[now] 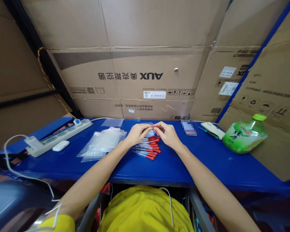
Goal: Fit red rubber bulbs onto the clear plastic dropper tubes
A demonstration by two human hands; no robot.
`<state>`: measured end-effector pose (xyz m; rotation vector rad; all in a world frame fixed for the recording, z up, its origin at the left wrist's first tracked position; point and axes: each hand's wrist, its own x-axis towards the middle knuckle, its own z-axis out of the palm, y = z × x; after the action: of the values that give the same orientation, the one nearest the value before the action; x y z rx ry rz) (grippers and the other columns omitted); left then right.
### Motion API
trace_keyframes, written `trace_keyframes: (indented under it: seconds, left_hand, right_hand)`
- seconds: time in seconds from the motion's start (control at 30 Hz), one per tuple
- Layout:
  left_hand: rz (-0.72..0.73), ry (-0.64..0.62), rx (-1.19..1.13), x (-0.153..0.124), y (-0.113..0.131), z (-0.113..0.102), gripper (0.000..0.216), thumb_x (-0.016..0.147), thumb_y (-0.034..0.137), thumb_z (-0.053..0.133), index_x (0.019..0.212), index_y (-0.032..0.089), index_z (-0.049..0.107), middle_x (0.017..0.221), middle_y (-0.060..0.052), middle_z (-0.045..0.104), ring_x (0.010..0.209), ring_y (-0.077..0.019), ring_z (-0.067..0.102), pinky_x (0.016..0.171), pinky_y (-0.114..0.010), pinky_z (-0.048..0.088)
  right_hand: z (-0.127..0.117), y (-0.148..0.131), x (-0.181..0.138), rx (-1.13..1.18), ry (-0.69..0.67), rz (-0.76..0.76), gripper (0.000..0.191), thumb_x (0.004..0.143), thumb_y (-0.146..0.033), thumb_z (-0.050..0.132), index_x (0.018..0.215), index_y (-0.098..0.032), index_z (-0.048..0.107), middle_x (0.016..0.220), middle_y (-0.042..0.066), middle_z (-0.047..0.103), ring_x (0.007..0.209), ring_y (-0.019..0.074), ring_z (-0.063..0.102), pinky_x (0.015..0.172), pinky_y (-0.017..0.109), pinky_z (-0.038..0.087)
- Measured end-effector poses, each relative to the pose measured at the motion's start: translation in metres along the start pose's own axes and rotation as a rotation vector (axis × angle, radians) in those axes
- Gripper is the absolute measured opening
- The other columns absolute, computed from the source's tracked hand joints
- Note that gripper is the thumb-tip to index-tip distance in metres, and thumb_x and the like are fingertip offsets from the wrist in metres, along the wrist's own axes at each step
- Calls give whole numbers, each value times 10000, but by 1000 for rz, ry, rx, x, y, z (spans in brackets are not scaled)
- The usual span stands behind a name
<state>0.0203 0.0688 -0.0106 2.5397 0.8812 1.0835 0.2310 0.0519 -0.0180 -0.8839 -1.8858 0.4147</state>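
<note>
Facing cardboard panels across blue table, with green bottle at right and flat clear bags at left. Holding left hand and right hand close together at centre, over far end of loose pile of red-bulbed droppers, with bulbs toward the right. Pinching small red piece, mostly hidden, between thumb and fingertips of each hand.

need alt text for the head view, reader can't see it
A person's left hand and right hand work close together among red-ended clear tubes on a blue table; what they hold is unclear. Plastic bags lie to the left, a green bottle to the right.
</note>
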Motion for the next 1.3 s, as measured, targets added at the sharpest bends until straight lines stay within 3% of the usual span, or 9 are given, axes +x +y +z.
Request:
trace_keyframes:
  seconds: [0.3, 0.47, 0.6, 0.73, 1.1, 1.3]
  left_hand:
    - [36, -79, 230, -1, -2, -5, 377, 1077, 406, 437, 1136, 216, 757, 1083, -79, 778, 1005, -222, 722, 808, -280, 477]
    - [20, -78, 300, -1, 2, -7, 380, 1079, 422, 434, 1133, 221, 752, 1044, -68, 769, 963, -208, 713, 758, -271, 452]
    - [2, -16, 228, 2, 8, -7, 432, 1097, 416, 373, 1080, 179, 733, 1014, -79, 742, 903, -189, 679, 763, -276, 439]
    - [-30, 61, 126, 6, 10, -6, 471, 1097, 428, 363, 1000, 144, 726, 861, -68, 700, 764, -173, 617, 725, -285, 427]
    - [24, -58, -69, 6, 11, -17, 463, 1076, 452, 426, 989, 140, 758, 905, -81, 728, 826, -183, 653, 841, -294, 478]
    - [53, -88, -51, 6, 7, -15, 443, 1078, 430, 428, 991, 140, 751, 905, -86, 728, 837, -191, 644, 822, -295, 472]
  right_hand:
    - [0, 3, -2, -126, -43, -77, 163, 1000, -274, 572, 1039, -197, 712, 923, 64, 789, 771, 205, 724, 710, 296, 500]
    - [0, 0, -2, -97, -33, -78, 155, 993, -260, 578, 1047, -202, 711, 932, 55, 785, 772, 198, 717, 727, 299, 508]
    - [-1, -4, 1, -1, 32, -14, 164, 972, -312, 618, 1065, -204, 699, 920, 47, 777, 783, 199, 718, 707, 297, 518]
    - [-3, -7, 4, 50, 76, 66, 204, 951, -368, 641, 1056, -206, 707, 870, 43, 767, 739, 203, 706, 670, 304, 520]
    - [-6, -4, 1, 142, 7, 88, 225, 930, -405, 663, 958, -196, 743, 739, 30, 739, 620, 189, 676, 612, 299, 524]
    - [-5, -1, -2, -84, 2, -59, 187, 973, -347, 621, 964, -203, 741, 845, 63, 779, 707, 205, 703, 675, 310, 527]
